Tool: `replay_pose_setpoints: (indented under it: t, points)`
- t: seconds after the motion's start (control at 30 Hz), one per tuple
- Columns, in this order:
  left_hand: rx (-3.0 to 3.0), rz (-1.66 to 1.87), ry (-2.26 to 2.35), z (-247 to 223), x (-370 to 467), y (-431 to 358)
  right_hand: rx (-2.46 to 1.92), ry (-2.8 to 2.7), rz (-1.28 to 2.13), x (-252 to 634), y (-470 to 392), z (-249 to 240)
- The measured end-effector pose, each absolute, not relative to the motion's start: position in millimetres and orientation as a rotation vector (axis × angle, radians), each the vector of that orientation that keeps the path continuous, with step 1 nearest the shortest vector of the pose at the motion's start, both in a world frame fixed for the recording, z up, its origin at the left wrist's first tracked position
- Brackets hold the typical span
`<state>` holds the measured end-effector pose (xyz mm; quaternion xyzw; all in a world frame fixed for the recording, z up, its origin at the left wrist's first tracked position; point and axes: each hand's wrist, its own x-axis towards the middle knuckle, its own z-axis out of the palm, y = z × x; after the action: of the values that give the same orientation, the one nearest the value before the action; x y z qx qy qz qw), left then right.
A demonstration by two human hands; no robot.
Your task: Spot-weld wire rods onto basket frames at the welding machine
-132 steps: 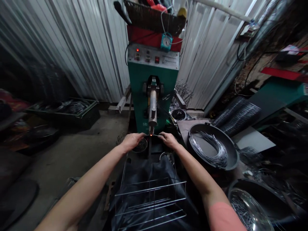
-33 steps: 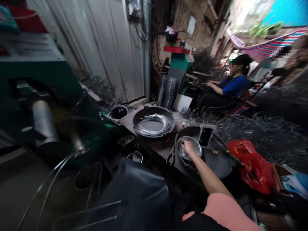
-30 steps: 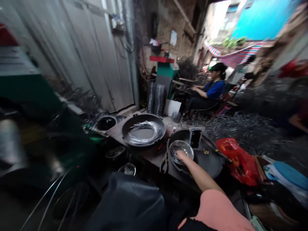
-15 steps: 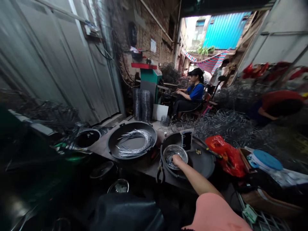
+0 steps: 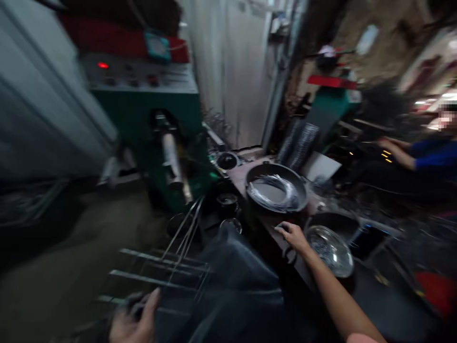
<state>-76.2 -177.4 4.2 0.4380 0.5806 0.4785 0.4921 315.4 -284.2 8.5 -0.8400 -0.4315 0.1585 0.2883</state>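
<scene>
In the lower left, my left hand (image 5: 134, 319) is blurred, with its thumb raised and its fingers curled at a wire frame (image 5: 157, 281). Thin metal rods of the frame run across my lap, over a dark shiny apron (image 5: 232, 276). My right hand (image 5: 291, 234) pinches a small grey metal piece (image 5: 280, 227), whose exact kind is too small to make out. This hand is over the table edge, in front of a black pan (image 5: 303, 190) with coiled wires (image 5: 276, 193). A metal bowl (image 5: 330, 252) of small metal pieces is to the right of the hand.
A green machine (image 5: 124, 114) with a lit red lamp stands at left. Pliers (image 5: 289, 256) lie by the table edge. A phone (image 5: 369, 240) rests behind the bowl in a second black pan (image 5: 389, 305). A co-worker in blue (image 5: 435, 157) sits at the right.
My view has swung left and down. My right hand has come out of the metal bowl with a small piece in its fingers. My left hand and the wire frame now show.
</scene>
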Motion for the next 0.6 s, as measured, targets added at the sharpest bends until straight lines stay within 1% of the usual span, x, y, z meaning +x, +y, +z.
replay_pose_setpoints:
  t: [0.13,0.2,0.3,0.43,0.6]
  points:
    - [0.903,1.264,1.428,19.9,-73.5,-183.2,-1.699,-1.467,0.719,237.2,-199.3,32.2]
    - [0.881,1.300,1.396,22.9,-69.9,-182.1,-1.565,-1.528,0.782,201.6,-164.3,41.1]
    - [0.921,1.325,1.377,16.5,-70.0,-179.4,-1.428,-1.429,0.952,167.6,-126.4,47.1]
    - [0.945,1.319,1.360,1.9,-74.0,-172.2,-1.278,-1.190,1.184,150.3,-106.7,43.7]
    - [0.902,1.263,1.361,-0.3,-71.6,-162.7,-1.215,-1.047,1.184,143.7,-101.9,32.1]
